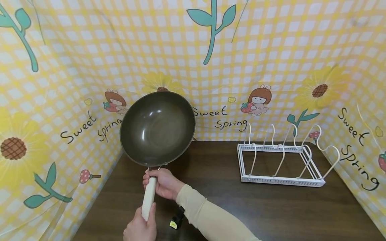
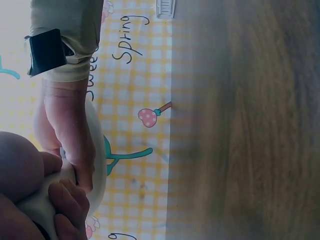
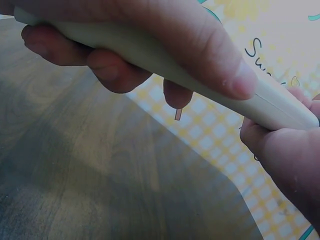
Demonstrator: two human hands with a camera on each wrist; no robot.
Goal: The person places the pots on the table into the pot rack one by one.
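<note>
Pan [image 1: 159, 129]: we see it raised over the left of the table [image 1: 211, 195], tilted, inside facing us | left hand [image 1: 140, 227]: curled round the lower end of the handle [image 1: 149, 198], thumb along it | right hand [image 1: 165, 183]: gripping the handle near the pan | rack [image 1: 280, 180]: white, on the table, right, well apart | cloth [image 1: 163, 43]: yellow-checked, behind

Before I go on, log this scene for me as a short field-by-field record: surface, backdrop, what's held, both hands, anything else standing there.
surface: dark brown wood-grain table
backdrop: yellow-and-white checked cloth printed "Sweet Spring"
held: round, dark brown pan with a long cream handle
pan pose: raised, tilted, inside facing the head camera
left hand: grips the handle's lower end
right hand: grips the handle's upper end, beside the pan
also standing: white rack with curved wire dividers, right of the pan, holding nothing
</note>
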